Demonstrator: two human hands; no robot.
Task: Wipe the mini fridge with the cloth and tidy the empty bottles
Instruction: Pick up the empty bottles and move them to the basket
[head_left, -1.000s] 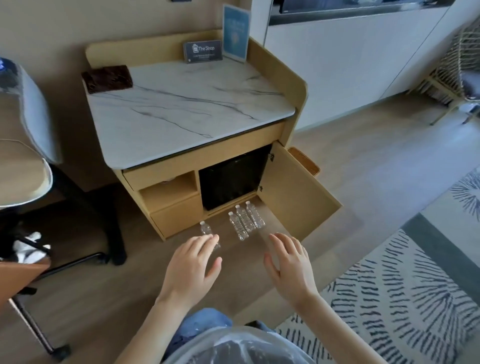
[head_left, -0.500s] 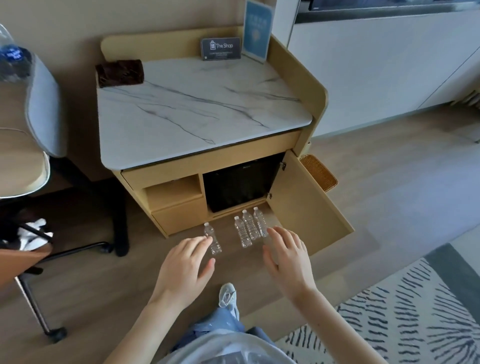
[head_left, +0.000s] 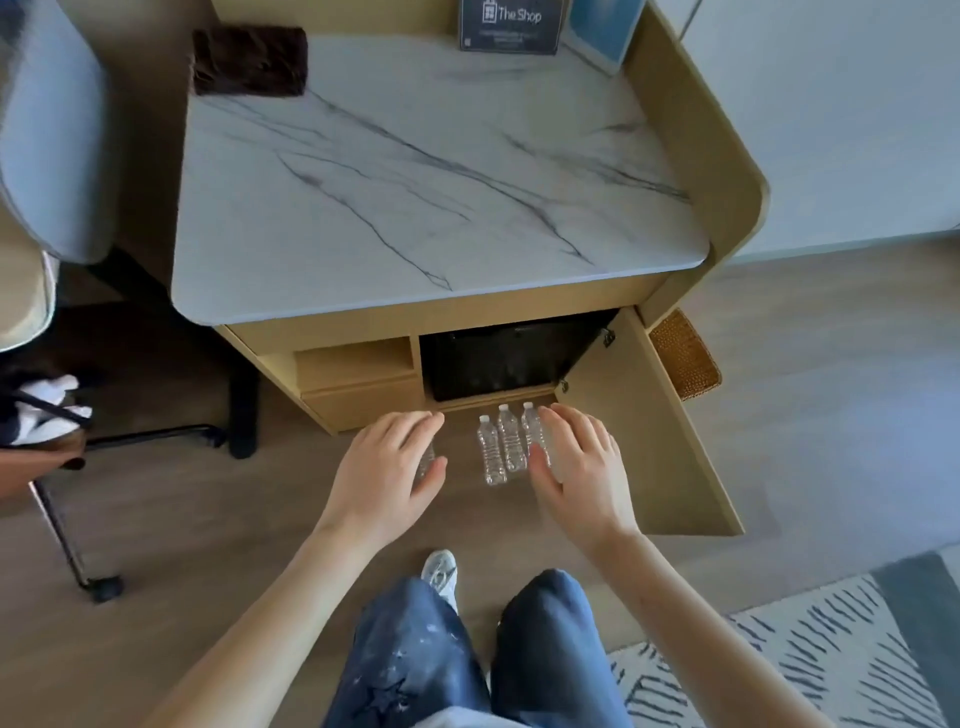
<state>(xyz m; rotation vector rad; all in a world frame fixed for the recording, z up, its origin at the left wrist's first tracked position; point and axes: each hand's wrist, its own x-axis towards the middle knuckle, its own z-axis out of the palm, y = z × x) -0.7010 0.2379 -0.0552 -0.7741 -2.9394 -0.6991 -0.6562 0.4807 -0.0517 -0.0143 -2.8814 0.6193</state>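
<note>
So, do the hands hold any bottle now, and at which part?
Nothing is held. Both the left hand and the right hand are open, fingers spread, above the bottles standing on the floor.

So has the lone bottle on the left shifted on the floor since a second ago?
No. The lone bottle, now partly behind the left hand, still stands just off the drawer unit's front corner, left of the row of three. Only the camera moved.

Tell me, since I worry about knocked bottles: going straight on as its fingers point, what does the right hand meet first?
Probably the rightmost bottle, already under the right hand fingertips; depth is unclear.
</note>
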